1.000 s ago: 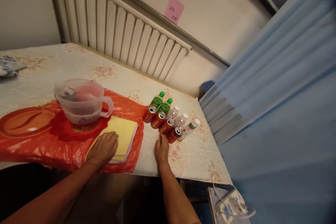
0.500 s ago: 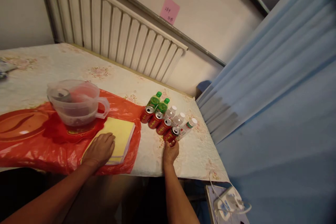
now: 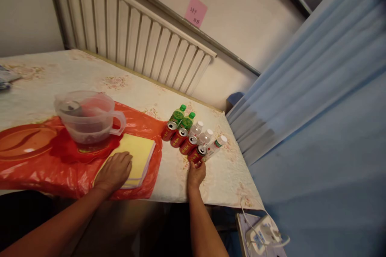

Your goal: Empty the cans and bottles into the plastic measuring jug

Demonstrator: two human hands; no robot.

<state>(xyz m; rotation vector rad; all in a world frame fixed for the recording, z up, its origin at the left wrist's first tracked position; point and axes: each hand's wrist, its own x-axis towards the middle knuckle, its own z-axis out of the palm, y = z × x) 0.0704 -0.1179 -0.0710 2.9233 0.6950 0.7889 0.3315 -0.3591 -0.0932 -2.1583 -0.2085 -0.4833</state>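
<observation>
Flowered tablecloth (image 3: 135,86); left hand (image 3: 113,171) flat, fingers extended, on yellow cloth (image 3: 140,150); right hand (image 3: 197,174) at nearest can (image 3: 195,156) (gripping? can't tell); nudge might topple it.

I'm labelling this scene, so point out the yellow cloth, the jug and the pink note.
Yellow cloth (image 3: 140,154), head view: bare top, beside the hand.
Jug (image 3: 90,122), head view: near side wall.
Pink note (image 3: 196,12), head view: middle of its face.

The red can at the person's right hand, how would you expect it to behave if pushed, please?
The red can may be light: its top shows a dark opening, though the contents are hidden. Standing upright and fairly narrow, it could tip if pushed high up. Its round side suggests it might roll once toppled.
</observation>
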